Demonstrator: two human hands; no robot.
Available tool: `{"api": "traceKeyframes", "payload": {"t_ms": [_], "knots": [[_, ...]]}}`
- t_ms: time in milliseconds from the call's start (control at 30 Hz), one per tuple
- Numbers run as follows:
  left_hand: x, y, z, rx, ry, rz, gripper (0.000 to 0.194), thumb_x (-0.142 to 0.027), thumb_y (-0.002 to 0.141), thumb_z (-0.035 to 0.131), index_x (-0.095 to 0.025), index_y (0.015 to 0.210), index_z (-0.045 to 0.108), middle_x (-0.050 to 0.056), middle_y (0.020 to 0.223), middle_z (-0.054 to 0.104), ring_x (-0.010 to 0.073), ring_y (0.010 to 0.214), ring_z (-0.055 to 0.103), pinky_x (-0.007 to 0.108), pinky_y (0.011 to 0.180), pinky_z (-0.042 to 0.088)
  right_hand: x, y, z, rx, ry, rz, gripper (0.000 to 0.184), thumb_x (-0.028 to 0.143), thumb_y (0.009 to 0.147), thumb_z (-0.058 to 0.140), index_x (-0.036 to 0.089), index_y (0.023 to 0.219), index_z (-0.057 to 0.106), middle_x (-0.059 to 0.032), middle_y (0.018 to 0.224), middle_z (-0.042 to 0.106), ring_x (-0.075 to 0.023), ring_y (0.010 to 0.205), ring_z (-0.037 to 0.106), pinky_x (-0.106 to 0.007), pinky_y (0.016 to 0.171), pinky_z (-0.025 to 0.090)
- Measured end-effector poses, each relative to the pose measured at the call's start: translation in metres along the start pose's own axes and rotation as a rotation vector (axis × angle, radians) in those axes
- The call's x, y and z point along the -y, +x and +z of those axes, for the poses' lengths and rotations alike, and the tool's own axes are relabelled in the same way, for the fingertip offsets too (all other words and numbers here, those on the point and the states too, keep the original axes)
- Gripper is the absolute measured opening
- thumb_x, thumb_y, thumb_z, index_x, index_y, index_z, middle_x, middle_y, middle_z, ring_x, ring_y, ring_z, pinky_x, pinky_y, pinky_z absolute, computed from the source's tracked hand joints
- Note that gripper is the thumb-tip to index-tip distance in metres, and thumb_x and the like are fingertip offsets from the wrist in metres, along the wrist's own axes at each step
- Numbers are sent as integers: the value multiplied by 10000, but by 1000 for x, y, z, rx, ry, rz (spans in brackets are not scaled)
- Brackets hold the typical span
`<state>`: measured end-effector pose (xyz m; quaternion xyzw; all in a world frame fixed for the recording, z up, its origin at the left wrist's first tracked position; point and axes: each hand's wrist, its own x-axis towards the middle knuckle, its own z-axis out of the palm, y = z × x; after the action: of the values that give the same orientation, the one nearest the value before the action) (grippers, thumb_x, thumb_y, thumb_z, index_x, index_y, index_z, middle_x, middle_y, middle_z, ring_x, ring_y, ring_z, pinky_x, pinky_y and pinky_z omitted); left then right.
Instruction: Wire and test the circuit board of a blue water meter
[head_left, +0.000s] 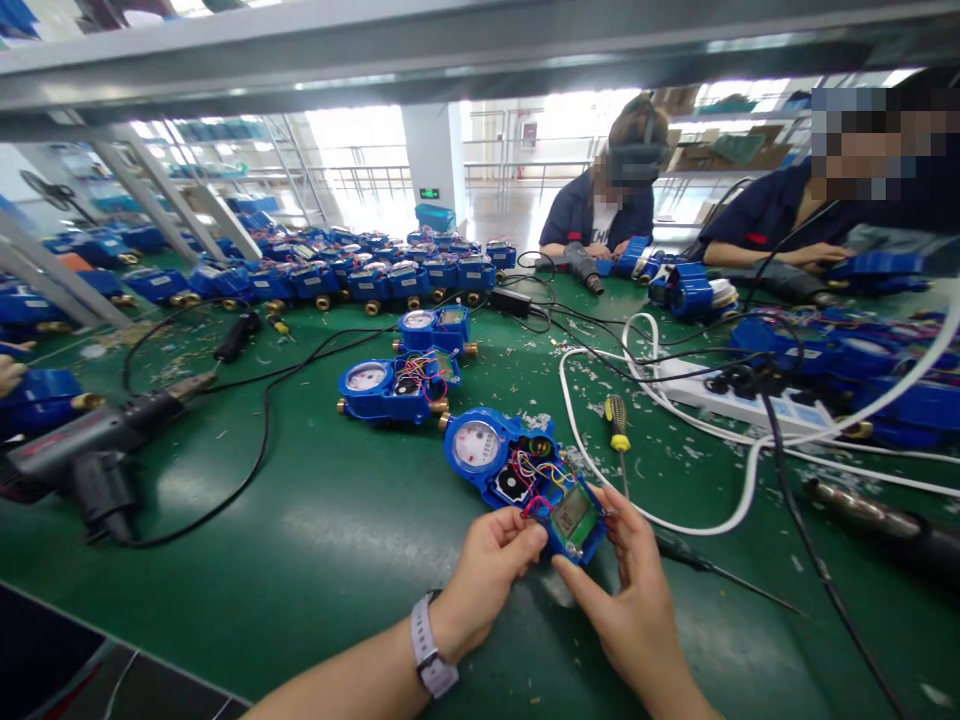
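In front of me a blue water meter [474,446] lies opened on the green bench, its round white dial facing up. Coloured wires [541,468] run from its open housing to a small display module [576,520] with a green circuit board and a grey screen. My left hand [491,560] pinches the module's left edge, by the red wires. Around its right side and lower edge, my right hand [626,580] grips the same module. Two more opened blue meters [367,378] sit just behind, to the left.
Many blue meters [390,280] line the back. A heat gun [97,450] and black cable lie left. To the right are a yellow-black screwdriver [617,425], a white power strip [750,395], looping cords and another heat gun [892,520]. Two people work opposite.
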<state>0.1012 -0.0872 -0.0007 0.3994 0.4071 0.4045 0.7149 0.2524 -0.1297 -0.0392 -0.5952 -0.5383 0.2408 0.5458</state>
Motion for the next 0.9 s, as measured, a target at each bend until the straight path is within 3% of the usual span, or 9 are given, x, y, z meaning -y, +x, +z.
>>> {"api": "traceKeyframes", "payload": {"t_ms": [200,433,567,700,800,900], "knots": [[2,0,0,15,-56,-38,423,-489,673,752,-160,632,489,-59,547,420,68,519,296,244,540,212,6,-1,0,7,-53,-69,684,331,814,728,229,1411,410,-133,1420,509,-308,1299,499,-502,1101,408],[0,-4,-2,75,-142,-74,436,-470,696,728,-189,576,417,-72,518,359,78,512,281,243,557,285,12,4,-2,-24,-132,-137,691,270,787,724,216,1402,413,-140,1398,527,-305,1289,506,-482,1096,413],[-5,-7,-8,107,-97,-12,442,-491,728,713,-181,569,443,-56,522,375,89,526,297,242,547,288,14,11,-7,-64,-76,-23,672,279,753,723,211,1362,446,-136,1381,541,-305,1280,513,-491,1105,394],[-7,-6,-15,88,94,62,376,-489,744,704,-160,666,539,-35,555,460,93,529,343,234,530,274,13,15,-9,17,147,158,687,344,763,704,213,1370,412,-144,1336,582,-299,1235,559,-494,1065,416],[-9,-6,-19,67,272,216,388,-448,809,635,-174,584,478,-36,527,426,94,518,354,237,532,295,14,16,-11,93,334,293,684,478,803,690,210,1363,403,-155,1271,629,-309,1167,610,-497,1019,443],[-12,-6,-21,-12,452,423,320,-316,785,667,-177,582,463,-31,573,464,100,565,421,230,576,356,18,16,-11,104,466,403,670,572,799,695,224,1324,467,-112,1161,686,-288,1038,673,-431,941,494]]}}
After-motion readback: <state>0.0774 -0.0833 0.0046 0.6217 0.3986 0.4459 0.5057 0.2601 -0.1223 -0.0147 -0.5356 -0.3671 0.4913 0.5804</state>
